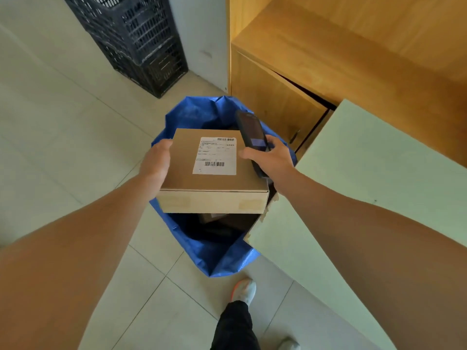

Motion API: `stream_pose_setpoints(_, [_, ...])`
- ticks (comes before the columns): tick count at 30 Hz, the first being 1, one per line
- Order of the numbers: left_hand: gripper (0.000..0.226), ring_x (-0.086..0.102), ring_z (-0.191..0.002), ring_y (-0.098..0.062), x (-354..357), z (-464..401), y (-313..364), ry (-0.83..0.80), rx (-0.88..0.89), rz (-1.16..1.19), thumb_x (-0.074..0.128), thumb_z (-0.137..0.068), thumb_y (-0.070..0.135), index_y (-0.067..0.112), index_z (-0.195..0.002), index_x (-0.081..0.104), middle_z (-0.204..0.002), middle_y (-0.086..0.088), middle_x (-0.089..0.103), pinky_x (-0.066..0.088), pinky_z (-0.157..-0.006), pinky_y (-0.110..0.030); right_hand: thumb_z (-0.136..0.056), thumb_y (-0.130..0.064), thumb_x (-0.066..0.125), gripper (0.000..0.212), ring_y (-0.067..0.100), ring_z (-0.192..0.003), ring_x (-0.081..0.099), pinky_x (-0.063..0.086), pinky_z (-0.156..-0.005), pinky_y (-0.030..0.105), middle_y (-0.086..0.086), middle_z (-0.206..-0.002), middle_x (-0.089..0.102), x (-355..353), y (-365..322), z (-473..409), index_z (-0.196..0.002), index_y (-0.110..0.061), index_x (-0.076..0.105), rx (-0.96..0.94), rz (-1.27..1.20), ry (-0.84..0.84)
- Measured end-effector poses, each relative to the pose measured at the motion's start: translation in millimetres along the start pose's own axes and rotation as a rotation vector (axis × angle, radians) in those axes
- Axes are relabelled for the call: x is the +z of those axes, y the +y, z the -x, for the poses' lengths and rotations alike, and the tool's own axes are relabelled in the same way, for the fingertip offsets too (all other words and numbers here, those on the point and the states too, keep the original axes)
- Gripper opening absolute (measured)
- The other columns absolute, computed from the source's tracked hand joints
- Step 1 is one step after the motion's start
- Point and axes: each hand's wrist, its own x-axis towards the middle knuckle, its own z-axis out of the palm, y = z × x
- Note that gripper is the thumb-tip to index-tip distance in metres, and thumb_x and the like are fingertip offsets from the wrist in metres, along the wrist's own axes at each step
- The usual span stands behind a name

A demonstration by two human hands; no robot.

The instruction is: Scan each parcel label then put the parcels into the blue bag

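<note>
A brown cardboard parcel (212,184) with a white barcode label (215,155) on top hangs level over the open mouth of the blue bag (199,243). My left hand (155,162) grips the parcel's left side. My right hand (271,160) holds a dark handheld scanner (251,133) and its thumb rests on the parcel's right top edge. Dark shapes, seemingly other parcels, lie inside the bag below the box; I cannot tell how many.
A pale table (366,178) juts in from the right, its corner touching the bag. A wooden cabinet (328,72) stands behind it. Black plastic crates (141,41) are stacked at the back left. My shoe (243,291) is on the tiled floor in front of the bag.
</note>
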Motion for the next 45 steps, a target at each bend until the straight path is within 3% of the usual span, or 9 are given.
stream_pose_setpoints(5, [0.053,0.058,-0.119,-0.030,-6.8,-2.3,23.4,-0.013,0.034,-0.076,0.042,-0.086,0.052,0.016,-0.120,0.061,-0.109,-0.002,0.061,0.040,-0.101,-0.044,-0.071,-0.035,0.090,0.080,0.012,-0.095,0.060,0.052,-0.070,0.025,-0.009,-0.108,0.058,-3.2,-14.8,-5.2,-0.139,-0.025,0.048,-0.109,0.133,-0.053])
stream_pose_setpoints(10, [0.020,0.043,-0.106,-0.018,15.0,30.7,24.3,-0.064,0.213,-0.151,0.036,-0.098,0.044,0.037,-0.095,0.054,-0.097,0.014,0.050,0.036,-0.088,-0.031,-0.072,-0.037,0.087,0.076,0.013,-0.096,0.055,0.047,-0.074,0.024,-0.012,-0.100,0.053,-16.8,-17.4,11.8,-0.137,-0.028,0.048,-0.206,0.383,-0.061])
stream_pose_setpoints(13, [0.055,0.049,-0.117,-0.016,25.6,50.0,31.0,-0.083,0.248,-0.150,0.038,-0.088,0.054,0.027,-0.134,0.051,-0.128,0.011,0.054,0.035,-0.096,-0.031,-0.071,-0.038,0.085,0.081,0.017,-0.104,0.059,0.056,-0.085,0.033,-0.008,-0.109,0.056,-31.8,-13.0,25.8,-0.140,-0.029,0.044,-0.229,0.476,-0.074])
stream_pose_setpoints(17, [0.072,0.053,-0.120,-0.021,49.6,83.9,48.9,-0.151,0.282,-0.152,0.037,-0.079,0.062,0.035,-0.147,0.040,-0.141,-0.003,0.053,0.037,-0.103,-0.040,-0.067,-0.045,0.085,0.093,0.021,-0.105,0.060,0.059,-0.088,0.040,-0.003,-0.117,0.058,-74.2,-8.1,47.3,-0.145,-0.031,0.037,-0.226,0.571,-0.015])
stream_pose_setpoints(24, [0.050,0.026,-0.148,-0.025,156.8,182.4,87.5,-0.296,0.571,-0.375,0.029,-0.104,0.039,0.028,-0.153,0.035,-0.164,0.000,0.024,0.024,-0.113,-0.043,-0.065,-0.044,0.085,0.087,0.019,-0.090,0.064,0.058,-0.078,0.034,-0.005,-0.105,0.063,-230.3,10.8,98.0,-0.141,-0.037,0.043,-0.158,0.647,0.141])
stream_pose_setpoints(28, [0.054,0.034,-0.143,-0.028,241.1,259.3,103.8,-0.414,0.699,-0.423,0.026,-0.098,0.041,0.021,-0.145,0.045,-0.159,-0.005,0.034,0.029,-0.107,-0.035,-0.062,-0.047,0.084,0.079,0.017,-0.082,0.063,0.055,-0.069,0.029,-0.008,-0.096,0.062,-333.8,41.5,131.2,-0.132,-0.038,0.046,-0.106,0.748,0.234])
stream_pose_setpoints(34, [0.063,0.042,-0.134,-0.028,357.0,390.6,102.7,-0.476,0.656,-0.385,0.032,-0.090,0.053,0.036,-0.151,0.034,-0.153,0.000,0.042,0.035,-0.098,-0.040,-0.058,-0.046,0.084,0.076,0.016,-0.084,0.064,0.060,-0.068,0.035,-0.006,-0.094,0.061,-483.8,106.8,184.5,-0.125,-0.034,0.049,-0.016,0.800,0.327])
stream_pose_setpoints(40, [0.060,0.036,-0.142,-0.026,452.5,488.4,94.5,-0.558,0.649,-0.395,0.037,-0.095,0.056,0.040,-0.153,0.032,-0.158,0.001,0.037,0.031,-0.108,-0.042,-0.059,-0.048,0.084,0.082,0.020,-0.097,0.057,0.042,-0.071,0.031,-0.007,-0.111,0.064,-604.9,171.6,233.6,-0.133,-0.038,0.050,0.076,0.893,0.387])
stream_pose_setpoints(45, [0.060,0.035,-0.143,-0.025,507.8,535.0,84.7,-0.610,0.683,-0.427,0.039,-0.096,0.053,0.035,-0.153,0.034,-0.158,0.002,0.036,0.029,-0.109,-0.040,-0.061,-0.048,0.083,0.079,0.019,-0.089,0.055,0.040,-0.068,0.029,-0.007,-0.101,0.060,-668.5,206.6,258.6,-0.132,-0.037,0.049,0.162,1.011,0.391])
